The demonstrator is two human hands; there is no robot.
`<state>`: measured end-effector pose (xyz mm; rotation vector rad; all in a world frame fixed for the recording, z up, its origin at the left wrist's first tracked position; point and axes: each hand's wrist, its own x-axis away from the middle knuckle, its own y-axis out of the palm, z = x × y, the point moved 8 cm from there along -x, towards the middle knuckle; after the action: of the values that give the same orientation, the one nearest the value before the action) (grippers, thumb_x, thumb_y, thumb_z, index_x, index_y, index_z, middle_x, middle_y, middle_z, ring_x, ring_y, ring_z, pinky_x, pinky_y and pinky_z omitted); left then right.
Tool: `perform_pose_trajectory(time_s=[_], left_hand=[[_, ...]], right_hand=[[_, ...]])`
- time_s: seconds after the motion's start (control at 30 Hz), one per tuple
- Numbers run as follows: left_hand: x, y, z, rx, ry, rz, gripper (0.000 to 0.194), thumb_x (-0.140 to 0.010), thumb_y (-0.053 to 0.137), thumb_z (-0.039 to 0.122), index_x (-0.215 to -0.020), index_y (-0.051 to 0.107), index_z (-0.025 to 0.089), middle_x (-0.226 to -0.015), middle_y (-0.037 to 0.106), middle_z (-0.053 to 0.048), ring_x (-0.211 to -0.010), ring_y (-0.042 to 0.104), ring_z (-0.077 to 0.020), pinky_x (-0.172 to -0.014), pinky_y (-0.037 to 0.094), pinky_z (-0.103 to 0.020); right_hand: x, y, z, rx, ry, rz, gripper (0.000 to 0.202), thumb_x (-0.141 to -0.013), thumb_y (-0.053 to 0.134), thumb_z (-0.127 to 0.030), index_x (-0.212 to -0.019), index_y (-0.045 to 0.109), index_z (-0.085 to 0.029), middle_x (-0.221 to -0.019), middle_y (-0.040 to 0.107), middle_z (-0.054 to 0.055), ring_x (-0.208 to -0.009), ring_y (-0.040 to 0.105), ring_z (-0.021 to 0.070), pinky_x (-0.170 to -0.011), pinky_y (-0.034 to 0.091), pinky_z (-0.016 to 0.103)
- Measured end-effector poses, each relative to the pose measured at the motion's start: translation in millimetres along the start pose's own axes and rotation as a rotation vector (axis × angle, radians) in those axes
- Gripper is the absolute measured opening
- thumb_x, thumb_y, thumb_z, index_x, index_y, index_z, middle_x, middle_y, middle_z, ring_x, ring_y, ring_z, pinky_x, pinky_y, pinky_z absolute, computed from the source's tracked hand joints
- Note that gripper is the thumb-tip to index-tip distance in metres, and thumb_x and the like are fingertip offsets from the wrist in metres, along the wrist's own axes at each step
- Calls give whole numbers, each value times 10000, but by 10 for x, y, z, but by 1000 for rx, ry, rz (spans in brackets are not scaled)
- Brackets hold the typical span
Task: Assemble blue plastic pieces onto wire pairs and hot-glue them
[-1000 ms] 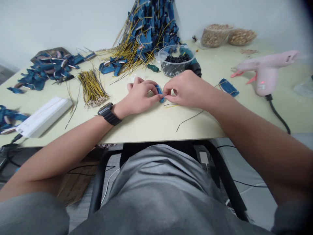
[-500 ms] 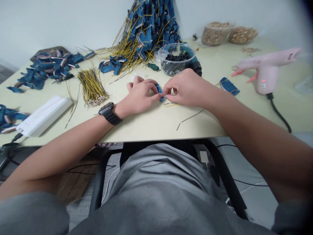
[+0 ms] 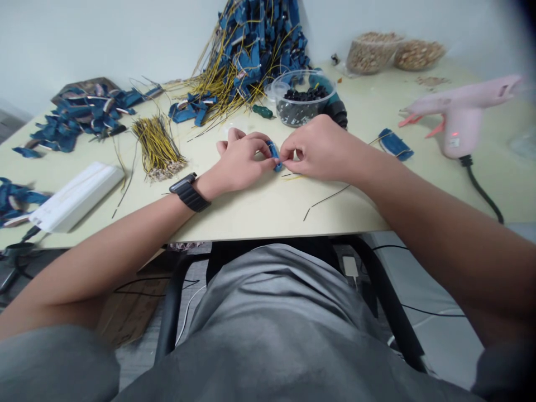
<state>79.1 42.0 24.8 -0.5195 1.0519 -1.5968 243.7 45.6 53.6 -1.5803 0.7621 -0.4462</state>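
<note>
Between my hands is a small blue piece (image 3: 273, 149), partly hidden by fingers. My left hand (image 3: 243, 162), with a dark watch (image 3: 190, 191) on its wrist, pinches the lower end of this piece. My right hand (image 3: 310, 149) is closed in a pinch at the same end, its fingertips meeting those of my left hand; what it grips is too small to make out. Thin yellow and black wire ends (image 3: 292, 176) show just below the fingertips. Another blue piece with a wire (image 3: 395, 144) lies beyond my right forearm.
A pink glue gun (image 3: 460, 114) stands at the right. Behind my hands are a round tub of black parts (image 3: 299, 111), a green tool (image 3: 262, 111) and a large blue heap (image 3: 251, 56). Yellow wires (image 3: 157, 142) and a white box (image 3: 77, 196) lie left.
The view has shifted very slightly. Both hands keep nearly the same pose at the blue piece.
</note>
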Motion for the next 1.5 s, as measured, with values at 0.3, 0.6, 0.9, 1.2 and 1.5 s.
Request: perform_pose_trajectory(time_s=[0.3, 0.6, 0.9, 1.2, 1.5], left_hand=[[-10, 13, -45, 9, 22, -11, 201, -1037, 880, 488, -1011, 872, 289, -1706, 857, -52, -1584, 535, -539, -1323, 386, -850], [-25, 3, -36, 0, 25, -29, 216, -1017, 872, 494, -1017, 875, 278, -1713, 852, -69, -1608, 526, -551, -1331, 385, -849], [-25, -17, -35, 8, 45, -20, 325, -1053, 902, 612, -999, 873, 293, -1674, 869, -86, -1618, 521, -561, -1293, 446, -819], [-18, -31, -12, 12, 27, -30, 265, -1047, 896, 544, -976, 875, 289, -1654, 877, -76, -1595, 536, -556, -1313, 407, -856], [-19, -42, -21, 20, 51, -38, 196, -1010, 916, 480, -986, 876, 290, -1670, 869, -84, -1599, 552, -576, -1312, 410, -901]], right_hand=[[3, 16, 67, -100, 17, 12, 209, -1122, 812, -347, -1058, 1008, -313, -996, 948, 83, -1027, 836, 354, -894, 534, 465], [-23, -24, 129, -194, 77, 11, 223, -1048, 827, -162, -991, 996, -296, -992, 949, 60, -953, 848, 310, -929, 555, 457], [-75, 7, 239, -226, 92, 82, 214, -1090, 913, -502, -1035, 1021, -326, -851, 883, 58, -904, 803, 325, -845, 599, 465], [-127, 71, 244, -225, 104, 71, 186, -1109, 891, -457, -1032, 1005, -331, -933, 925, 78, -927, 821, 344, -868, 635, 509], [-106, -2, 159, -237, 135, 60, 221, -985, 856, -73, -913, 904, -276, -874, 890, 39, -916, 825, 302, -855, 585, 453]])
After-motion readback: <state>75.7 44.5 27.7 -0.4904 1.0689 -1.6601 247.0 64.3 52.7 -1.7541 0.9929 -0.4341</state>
